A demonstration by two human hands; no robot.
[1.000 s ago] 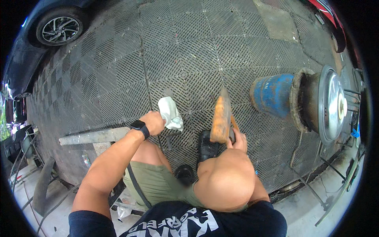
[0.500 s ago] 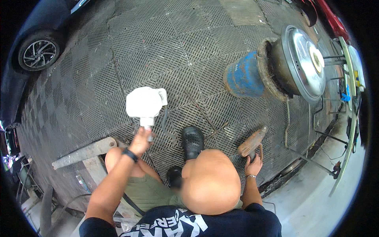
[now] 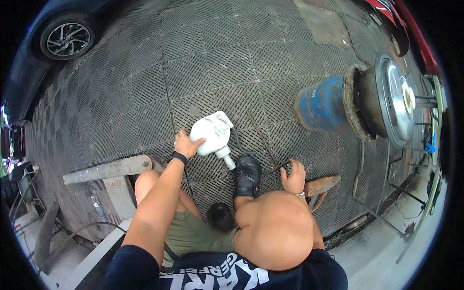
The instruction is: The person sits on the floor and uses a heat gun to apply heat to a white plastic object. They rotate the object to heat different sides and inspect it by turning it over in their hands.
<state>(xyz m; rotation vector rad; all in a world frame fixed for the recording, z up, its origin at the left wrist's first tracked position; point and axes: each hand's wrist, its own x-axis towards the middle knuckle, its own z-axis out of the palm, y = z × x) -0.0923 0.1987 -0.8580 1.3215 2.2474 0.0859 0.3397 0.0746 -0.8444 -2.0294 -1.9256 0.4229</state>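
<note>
Orange-brown tool, tapered and worn, lying on the grooved grey floor near the right hand, whose fingers are spread wide. Farther out, the left hand lays its thumb on a white container, its body rounded, its narrow stepped neck pointing toward the black shoe; whether the other fingers grip cannot be told. Beyond stands a blue, rust-marked cylinder.

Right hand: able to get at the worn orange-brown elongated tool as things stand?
Probably yes: the right hand looks open, and the orange-brown tool lies just right of its wrist, with nothing visible blocking the way.
</note>
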